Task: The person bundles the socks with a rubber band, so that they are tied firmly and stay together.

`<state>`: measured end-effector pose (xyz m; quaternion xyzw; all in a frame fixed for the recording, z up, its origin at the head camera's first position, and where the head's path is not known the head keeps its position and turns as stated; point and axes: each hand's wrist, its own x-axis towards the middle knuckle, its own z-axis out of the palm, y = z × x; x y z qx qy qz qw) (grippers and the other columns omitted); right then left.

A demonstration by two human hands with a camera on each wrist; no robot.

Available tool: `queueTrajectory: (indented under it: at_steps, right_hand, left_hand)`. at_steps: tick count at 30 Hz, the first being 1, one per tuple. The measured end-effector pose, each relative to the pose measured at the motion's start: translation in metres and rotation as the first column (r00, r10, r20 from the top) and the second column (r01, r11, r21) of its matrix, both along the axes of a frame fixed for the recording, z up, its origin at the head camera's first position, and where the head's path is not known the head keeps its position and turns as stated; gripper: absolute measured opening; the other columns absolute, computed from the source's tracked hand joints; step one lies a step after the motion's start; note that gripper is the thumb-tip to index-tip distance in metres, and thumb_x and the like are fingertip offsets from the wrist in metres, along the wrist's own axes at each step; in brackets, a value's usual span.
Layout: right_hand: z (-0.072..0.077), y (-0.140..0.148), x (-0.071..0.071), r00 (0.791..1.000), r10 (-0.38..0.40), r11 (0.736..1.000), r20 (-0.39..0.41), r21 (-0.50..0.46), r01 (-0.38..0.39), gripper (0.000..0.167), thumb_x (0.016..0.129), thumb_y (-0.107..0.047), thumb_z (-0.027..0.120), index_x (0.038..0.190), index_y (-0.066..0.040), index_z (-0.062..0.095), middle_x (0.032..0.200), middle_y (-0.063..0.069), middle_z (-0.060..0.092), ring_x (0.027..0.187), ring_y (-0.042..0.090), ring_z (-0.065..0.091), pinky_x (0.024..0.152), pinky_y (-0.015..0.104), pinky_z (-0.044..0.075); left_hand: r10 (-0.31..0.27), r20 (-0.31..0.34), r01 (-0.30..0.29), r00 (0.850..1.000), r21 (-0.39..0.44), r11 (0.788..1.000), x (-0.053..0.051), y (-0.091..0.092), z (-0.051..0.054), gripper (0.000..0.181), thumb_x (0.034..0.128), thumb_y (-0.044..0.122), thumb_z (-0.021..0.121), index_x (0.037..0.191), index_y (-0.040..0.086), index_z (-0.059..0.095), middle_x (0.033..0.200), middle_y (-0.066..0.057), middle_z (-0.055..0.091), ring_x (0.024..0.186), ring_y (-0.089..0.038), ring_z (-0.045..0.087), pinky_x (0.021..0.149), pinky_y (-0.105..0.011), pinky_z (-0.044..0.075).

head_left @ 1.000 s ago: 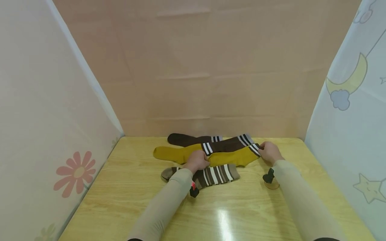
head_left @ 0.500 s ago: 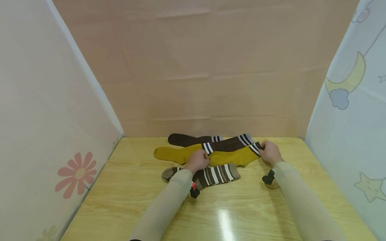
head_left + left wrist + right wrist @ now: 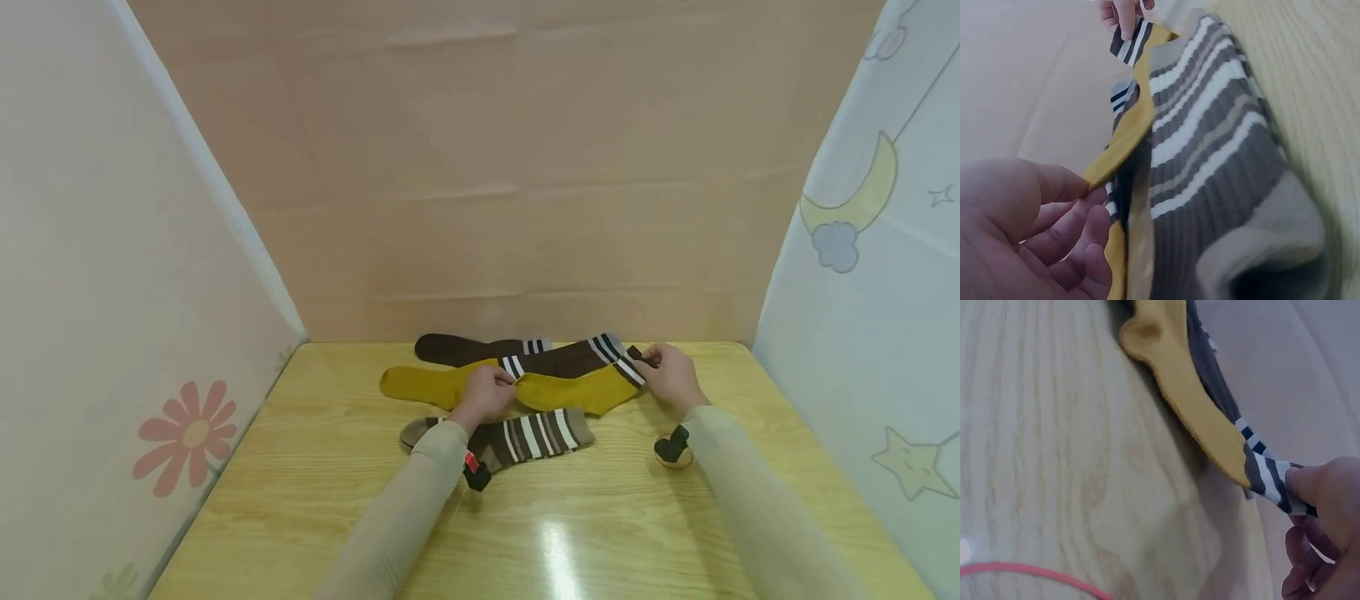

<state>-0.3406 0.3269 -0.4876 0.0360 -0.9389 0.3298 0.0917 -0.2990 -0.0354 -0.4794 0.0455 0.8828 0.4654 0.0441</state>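
A yellow sock (image 3: 573,392) with a dark-and-white striped cuff is stretched between my hands. At its toe end, my left hand (image 3: 486,395) pinches the fabric between thumb and forefinger, as the left wrist view shows. My right hand (image 3: 672,377) pinches the striped cuff (image 3: 1272,478) at the other end. In the right wrist view the sock hangs slightly off the table. Beside my left hand a second yellow sock (image 3: 423,385) lies flat. Just in front lies a brown, white and tan striped sock (image 3: 1210,125), partly hidden in the head view by my left wrist.
Two dark brown socks lie behind, one (image 3: 457,348) along the back edge and one (image 3: 562,361) slanting behind the held sock. Wooden table (image 3: 600,517) surface spreads in front. A peach cloth (image 3: 480,208) backs it, with printed cloth walls on both sides.
Both hands have risen a little, lifting the held yellow sock slightly. Its cuff has tipped upward in my right hand. The other socks have stayed in place.
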Motion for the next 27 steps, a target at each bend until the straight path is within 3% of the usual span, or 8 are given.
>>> queueTrajectory:
  at_steps: [7,16,21,27]
  right_hand:
    - [0.014,-0.007,0.006,0.999,-0.012,0.997,-0.052,-0.073,0.008,0.033,0.106,-0.032,0.064,0.109,0.001,0.064,0.109,0.024,0.069,0.099,0.037,0.063,0.087,0.048,0.05]
    - [0.032,-0.018,0.013,0.992,0.008,0.996,-0.127,-0.089,-0.019,0.038,0.106,-0.035,0.064,0.114,0.001,0.066,0.11,0.025,0.071,0.1,0.038,0.065,0.087,0.051,0.053]
    - [0.042,-0.024,0.016,0.989,0.021,0.992,-0.146,-0.12,-0.039,0.033,0.105,-0.031,0.066,0.116,-0.001,0.067,0.109,0.022,0.073,0.098,0.034,0.065,0.08,0.038,0.051]
    - [0.049,-0.028,0.02,0.985,0.042,0.987,-0.17,-0.148,-0.068,0.031,0.104,-0.03,0.068,0.116,-0.002,0.069,0.109,0.02,0.074,0.096,0.03,0.065,0.073,0.024,0.049]
  left_hand:
    - [0.012,-0.015,-0.011,1.0,0.071,0.997,0.002,-0.007,0.009,0.009,0.0988,0.014,0.074,0.099,0.007,0.079,0.095,-0.006,0.073,0.083,-0.019,0.067,0.076,-0.036,0.06]
    - [0.028,-0.065,-0.019,0.998,0.143,0.99,0.006,-0.026,0.022,0.011,0.1001,0.013,0.072,0.1,0.005,0.079,0.096,-0.007,0.074,0.081,-0.02,0.067,0.073,-0.035,0.059]
    - [0.025,-0.054,-0.014,0.998,0.183,0.983,0.007,-0.043,0.028,0.014,0.1014,0.011,0.07,0.108,0.001,0.077,0.098,-0.012,0.076,0.076,-0.023,0.069,0.068,-0.032,0.058]
    - [0.026,-0.078,-0.015,0.997,0.141,0.99,0.009,-0.066,0.033,0.019,0.1026,0.01,0.069,0.114,-0.001,0.078,0.102,-0.013,0.077,0.076,-0.021,0.069,0.073,-0.035,0.06]
